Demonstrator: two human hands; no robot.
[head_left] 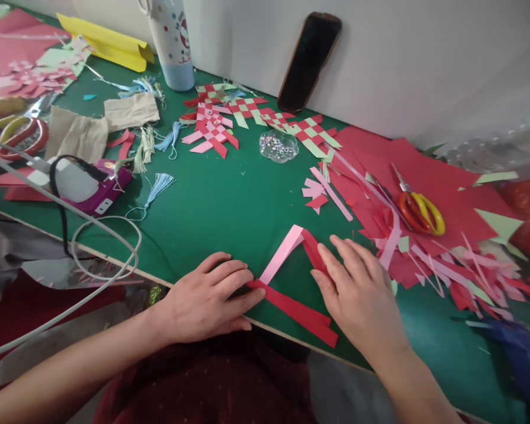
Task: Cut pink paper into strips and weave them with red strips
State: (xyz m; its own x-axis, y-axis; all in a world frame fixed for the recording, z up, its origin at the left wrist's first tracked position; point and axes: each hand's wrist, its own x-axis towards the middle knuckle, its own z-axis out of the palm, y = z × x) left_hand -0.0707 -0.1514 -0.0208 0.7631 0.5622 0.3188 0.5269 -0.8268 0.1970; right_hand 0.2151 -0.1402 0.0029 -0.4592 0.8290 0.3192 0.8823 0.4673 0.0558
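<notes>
My left hand (218, 297) rests at the table's near edge, its fingers close together and holding down the joined ends of folded paper strips. From there a pink paper strip (282, 253) slants up to a bend, while a doubled red paper strip (302, 309) runs right along the edge. Beyond the bend, another red length (314, 254) goes down under the fingertips of my right hand (357, 288), which holds it against the table. The ends beneath both hands are hidden.
Woven paper fish (214, 132) and a clear dish of beads (279, 146) lie ahead. A phone (309, 62) leans on the wall by a bottle (172, 47). Scissors (424, 215) and scraps lie right; tassels (156, 191), a purple power strip (101, 191) and white cable (135, 250) left.
</notes>
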